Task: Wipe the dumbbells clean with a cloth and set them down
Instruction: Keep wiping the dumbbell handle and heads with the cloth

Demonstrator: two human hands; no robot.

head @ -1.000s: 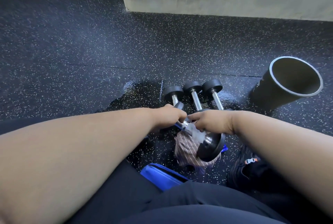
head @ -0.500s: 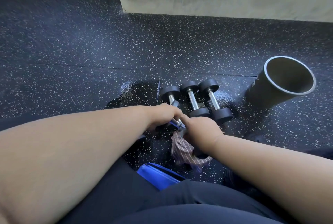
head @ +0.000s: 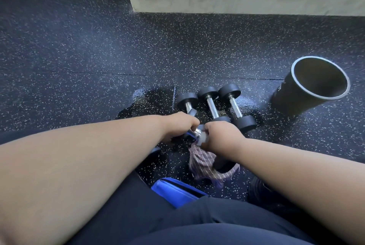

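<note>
The left grip (head: 177, 126) is clenching the chrome handle of a held dumbbell (head: 194, 133) above the floor (head: 79, 57). The right grip (head: 221, 136) is grasping the striped cloth (head: 203, 163) around that handle. Three dumbbells (head: 212, 104) are lying side by side just beyond, near a black cylinder (head: 308, 86).
</note>
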